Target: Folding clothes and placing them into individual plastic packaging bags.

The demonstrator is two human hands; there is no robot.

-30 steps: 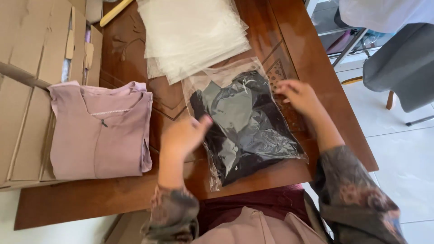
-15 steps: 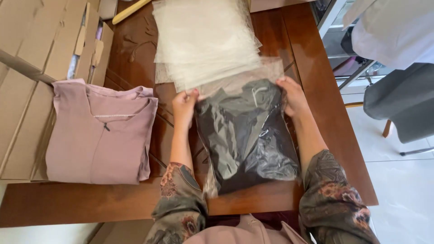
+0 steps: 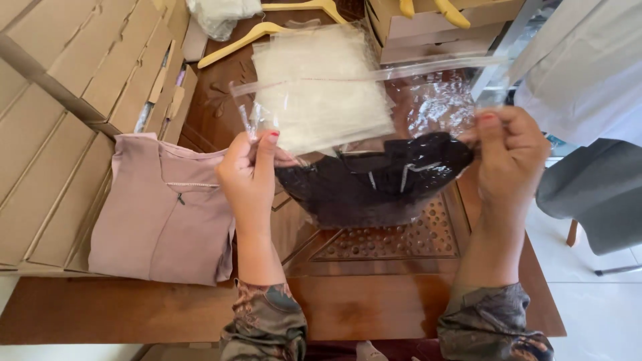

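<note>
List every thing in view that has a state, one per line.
clear plastic bag: lifted off the table, mouth open, dark garment inside
dark folded garment: sagging in the bag's bottom
left hand: pinching the bag's edge
right hand: pinching the bag's other edge
pink folded shirt: lying flat, unbagged
stack of empty clear bags: lying flat

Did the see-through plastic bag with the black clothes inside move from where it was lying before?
Yes. The clear plastic bag of black clothing went up: it lay flat on the brown wooden table, and now both hands hold it lifted above the tabletop.

Both hands raised, left hand [image 3: 251, 170] and right hand [image 3: 509, 152] pinching, apart.
</note>
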